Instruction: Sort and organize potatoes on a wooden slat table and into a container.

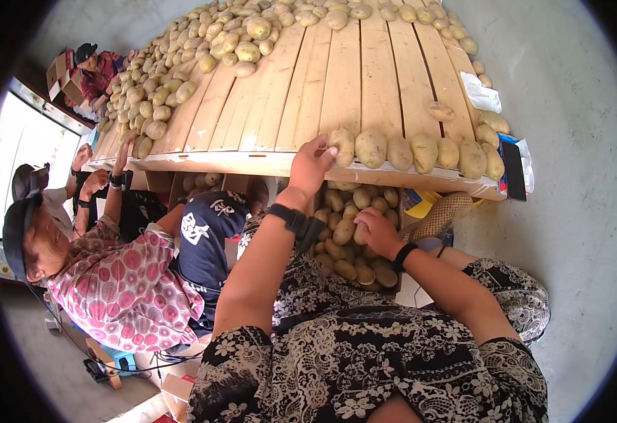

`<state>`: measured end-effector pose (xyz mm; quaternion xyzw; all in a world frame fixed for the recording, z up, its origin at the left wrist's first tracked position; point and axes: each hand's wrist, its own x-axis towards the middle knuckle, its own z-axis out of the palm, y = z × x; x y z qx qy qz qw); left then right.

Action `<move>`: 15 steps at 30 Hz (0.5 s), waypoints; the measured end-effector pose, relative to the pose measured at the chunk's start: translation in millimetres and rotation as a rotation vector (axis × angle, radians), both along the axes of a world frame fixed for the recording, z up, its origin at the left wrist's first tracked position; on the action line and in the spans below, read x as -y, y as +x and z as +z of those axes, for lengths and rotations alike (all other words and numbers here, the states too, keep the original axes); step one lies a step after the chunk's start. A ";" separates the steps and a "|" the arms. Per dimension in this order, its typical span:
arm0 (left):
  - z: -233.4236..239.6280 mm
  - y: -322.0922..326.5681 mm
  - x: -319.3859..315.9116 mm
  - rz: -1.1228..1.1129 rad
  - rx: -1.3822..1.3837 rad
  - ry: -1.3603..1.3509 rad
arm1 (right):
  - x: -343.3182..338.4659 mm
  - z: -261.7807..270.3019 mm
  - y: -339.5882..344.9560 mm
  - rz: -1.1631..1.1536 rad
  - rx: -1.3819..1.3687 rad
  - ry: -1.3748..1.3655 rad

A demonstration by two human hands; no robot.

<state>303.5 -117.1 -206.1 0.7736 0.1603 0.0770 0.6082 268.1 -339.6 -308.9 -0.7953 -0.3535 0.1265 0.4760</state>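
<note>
A row of potatoes lines the front edge of a slatted wooden table (335, 95). At the row's left end, my left hand (311, 166) has its thumb and fingers against a potato (344, 143) resting on the boards. Below the edge stands an open box full of potatoes (344, 231). Down in that box, my right hand (380, 232) curls over a potato (360, 233), which its fingers partly hide.
A large heap of potatoes (202, 42) covers the table's far left. One potato (440, 111) lies apart near a white paper (481, 92). A phone (513, 172) sits at the right corner. Co-workers, one in a pink patterned shirt (123, 285), sit close on my left.
</note>
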 end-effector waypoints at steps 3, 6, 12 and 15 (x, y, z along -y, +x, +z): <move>-2.7 -21.9 -15.3 0.011 0.128 0.079 | 5.4 -9.5 3.0 -0.006 0.005 -0.035; 13.2 -51.6 -33.8 0.179 0.282 0.128 | 1.4 -15.5 3.6 -0.040 -0.040 -0.047; 43.9 -99.3 -100.6 0.802 0.645 0.026 | -8.9 -10.6 10.4 -0.017 0.061 -0.121; 21.3 -106.7 -120.2 0.838 0.646 -0.084 | -7.8 -16.8 17.4 0.024 0.144 -0.182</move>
